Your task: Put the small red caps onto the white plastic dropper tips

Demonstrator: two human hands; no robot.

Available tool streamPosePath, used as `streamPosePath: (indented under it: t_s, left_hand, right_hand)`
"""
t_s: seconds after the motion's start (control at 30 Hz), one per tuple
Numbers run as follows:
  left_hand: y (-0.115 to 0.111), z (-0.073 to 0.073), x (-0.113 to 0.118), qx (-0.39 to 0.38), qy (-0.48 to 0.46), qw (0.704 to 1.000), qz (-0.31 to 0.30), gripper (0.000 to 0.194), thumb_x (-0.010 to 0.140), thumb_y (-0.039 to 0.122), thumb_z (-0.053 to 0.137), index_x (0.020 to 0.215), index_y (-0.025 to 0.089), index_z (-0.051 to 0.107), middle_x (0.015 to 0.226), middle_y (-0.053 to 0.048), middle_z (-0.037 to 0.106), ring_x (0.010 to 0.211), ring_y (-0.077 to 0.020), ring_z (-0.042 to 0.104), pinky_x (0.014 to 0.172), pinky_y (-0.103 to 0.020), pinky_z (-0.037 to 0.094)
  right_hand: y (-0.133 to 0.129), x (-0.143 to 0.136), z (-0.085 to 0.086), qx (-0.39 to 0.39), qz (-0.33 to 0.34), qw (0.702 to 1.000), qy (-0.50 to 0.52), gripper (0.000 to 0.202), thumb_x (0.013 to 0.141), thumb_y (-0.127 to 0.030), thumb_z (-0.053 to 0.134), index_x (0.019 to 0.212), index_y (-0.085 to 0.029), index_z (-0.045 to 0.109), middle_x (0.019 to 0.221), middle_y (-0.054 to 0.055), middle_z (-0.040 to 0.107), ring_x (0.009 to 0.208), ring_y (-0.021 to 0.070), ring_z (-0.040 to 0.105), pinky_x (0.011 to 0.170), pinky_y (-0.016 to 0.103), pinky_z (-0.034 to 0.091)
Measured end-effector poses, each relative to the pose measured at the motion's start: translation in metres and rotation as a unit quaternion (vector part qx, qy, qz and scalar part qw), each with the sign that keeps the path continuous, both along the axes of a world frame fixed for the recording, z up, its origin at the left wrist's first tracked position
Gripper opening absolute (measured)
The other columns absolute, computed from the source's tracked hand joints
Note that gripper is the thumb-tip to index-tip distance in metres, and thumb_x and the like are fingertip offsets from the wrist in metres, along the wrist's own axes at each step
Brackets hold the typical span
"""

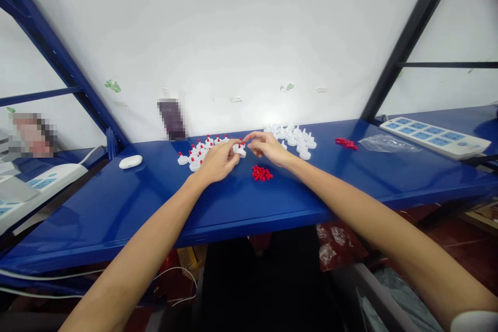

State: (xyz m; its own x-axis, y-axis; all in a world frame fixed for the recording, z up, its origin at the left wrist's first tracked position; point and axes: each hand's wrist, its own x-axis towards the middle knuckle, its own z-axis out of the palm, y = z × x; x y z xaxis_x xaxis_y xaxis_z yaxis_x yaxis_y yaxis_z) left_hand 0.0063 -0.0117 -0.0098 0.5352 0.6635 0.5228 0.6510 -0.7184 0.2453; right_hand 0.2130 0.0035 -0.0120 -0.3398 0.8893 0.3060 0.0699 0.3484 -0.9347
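Observation:
A white nozzle cap (240, 152) with a red tip is pinched between the thumb and fingers of my left hand (221, 160), just above the table. My right hand (268, 148) reaches in from the other side, its index finger stretched out and touching the red tip. Its other fingers are loosely curled, with nothing visible in them. Beside and behind my left hand stand several white caps with red tips (193, 158), partly hidden by it. Beyond my right hand are several white caps without red tips (299, 140). A small pile of red tips (262, 173) lies in front of my hands.
The blue table (249, 207) meets a white wall. More red tips (346, 143) lie at the right beside a clear plastic bag (387, 143) and a power strip (436, 136). A white earphone case (130, 162) sits at the left. A dark, blurred-out object (172, 119) leans against the wall.

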Motion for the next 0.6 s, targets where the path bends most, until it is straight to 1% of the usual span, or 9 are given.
streamPosePath:
  t_s: [0.13, 0.2, 0.27, 0.37, 0.5, 0.6]
  left_hand:
    - [0.002, -0.001, -0.001, 0.011, 0.01, 1.0, -0.005, 0.033, 0.091, 0.026, 0.048, 0.121, 0.019, 0.06, 0.078, -0.003, 0.064, 0.081, -0.0214, 0.06, 0.075, -0.032, 0.044]
    - [0.005, -0.004, -0.002, 0.014, 0.021, 1.0, -0.007, 0.032, 0.092, 0.025, 0.047, 0.12, 0.018, 0.062, 0.083, -0.005, 0.067, 0.084, -0.0219, 0.061, 0.077, -0.033, 0.045]
    - [0.009, -0.007, -0.003, 0.019, 0.035, 0.999, -0.01, 0.033, 0.094, 0.023, 0.044, 0.121, 0.018, 0.062, 0.089, -0.007, 0.068, 0.085, -0.022, 0.061, 0.079, -0.034, 0.045]
    - [0.012, -0.009, -0.004, 0.023, 0.048, 0.999, -0.009, 0.035, 0.096, 0.023, 0.041, 0.123, 0.017, 0.063, 0.09, -0.009, 0.068, 0.084, -0.0221, 0.06, 0.078, -0.034, 0.045]
    - [0.009, -0.006, -0.003, 0.016, 0.035, 0.999, -0.009, 0.033, 0.096, 0.024, 0.043, 0.119, 0.016, 0.065, 0.089, -0.008, 0.069, 0.08, -0.0213, 0.06, 0.076, -0.033, 0.044]
    - [0.005, -0.002, -0.001, 0.02, 0.038, 0.999, -0.002, 0.029, 0.095, 0.024, 0.046, 0.115, 0.016, 0.067, 0.083, -0.006, 0.069, 0.078, -0.0211, 0.059, 0.075, -0.033, 0.043]
  right_hand:
    - [0.0, 0.0, 0.001, 0.0, -0.001, 1.0, 0.01, 0.022, 0.074, -0.029, 0.063, 0.092, -0.017, 0.066, 0.052, -0.006, 0.05, 0.05, 0.0104, 0.044, 0.049, 0.024, 0.033]
    - [0.001, 0.001, 0.001, 0.0, -0.004, 1.0, 0.01, 0.021, 0.074, -0.03, 0.064, 0.091, -0.018, 0.065, 0.053, -0.006, 0.05, 0.049, 0.0103, 0.043, 0.049, 0.024, 0.033]
    - [0.003, 0.001, 0.0, -0.002, -0.007, 1.0, 0.008, 0.018, 0.075, -0.03, 0.063, 0.089, -0.018, 0.063, 0.053, -0.006, 0.05, 0.048, 0.0101, 0.043, 0.048, 0.024, 0.033]
    - [0.005, 0.002, -0.002, -0.005, 0.001, 1.0, 0.007, 0.018, 0.078, -0.032, 0.064, 0.089, -0.018, 0.062, 0.053, -0.006, 0.05, 0.048, 0.0095, 0.043, 0.048, 0.023, 0.033]
    - [0.005, 0.001, -0.004, 0.011, -0.001, 1.0, 0.0, 0.023, 0.08, -0.036, 0.064, 0.094, -0.017, 0.064, 0.052, -0.007, 0.051, 0.046, 0.0094, 0.042, 0.047, 0.023, 0.032]
    - [0.004, 0.001, -0.003, 0.045, -0.02, 0.999, -0.014, 0.022, 0.081, -0.032, 0.058, 0.094, -0.016, 0.067, 0.054, -0.006, 0.051, 0.046, 0.0095, 0.042, 0.048, 0.025, 0.033]
